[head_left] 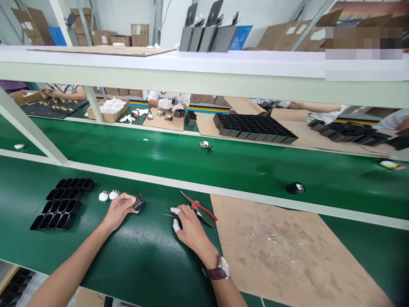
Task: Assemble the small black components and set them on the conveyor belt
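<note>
My left hand (119,211) is closed on a small black plastic case (139,202), held by thumb and fingers just over the green bench. Beside that hand stand two small white-topped parts (104,196) with metal pins. My right hand (191,230) wears white finger cots on two fingers. Two thin metal prongs, which look like tweezers (169,212), stick out from between these fingers; the rest is hidden by the hand. Partly behind the right hand lies a pair of pliers (204,208) with red and black handles.
Rows of open black cases (59,207) stand at left. A stained cardboard sheet (271,251) lies at right. Beyond a pale rail, a green belt (166,153) carries a circuit assembly (206,145) and a black case (295,187). Co-workers sit opposite, under a white shelf (204,68).
</note>
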A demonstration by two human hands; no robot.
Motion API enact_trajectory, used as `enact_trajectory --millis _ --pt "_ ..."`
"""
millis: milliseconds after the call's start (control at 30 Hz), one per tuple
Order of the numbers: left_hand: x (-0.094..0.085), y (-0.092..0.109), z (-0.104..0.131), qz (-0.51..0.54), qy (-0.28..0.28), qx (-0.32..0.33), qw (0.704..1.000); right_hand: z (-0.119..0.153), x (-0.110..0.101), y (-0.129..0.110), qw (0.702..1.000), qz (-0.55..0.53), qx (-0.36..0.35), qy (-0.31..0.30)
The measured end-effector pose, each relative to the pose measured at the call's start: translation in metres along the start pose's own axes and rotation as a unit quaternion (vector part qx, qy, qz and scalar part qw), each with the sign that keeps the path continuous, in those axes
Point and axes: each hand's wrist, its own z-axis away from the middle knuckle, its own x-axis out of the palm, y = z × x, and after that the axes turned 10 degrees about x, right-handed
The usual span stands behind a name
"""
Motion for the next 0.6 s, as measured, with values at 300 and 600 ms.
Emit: enact_trajectory --millis 300,600 --pt "0.012 -0.006 -0.01 -0.217 -0.069 0.112 0.967 -0.003 0.016 0.018 0.995 0.057 0.003 0.088" --pt "-0.009 0.044 -0.149 -0.535 0.023 0.275 0.798 -0.007 0.021 0.016 0.983 0.017 -0.019 0.184"
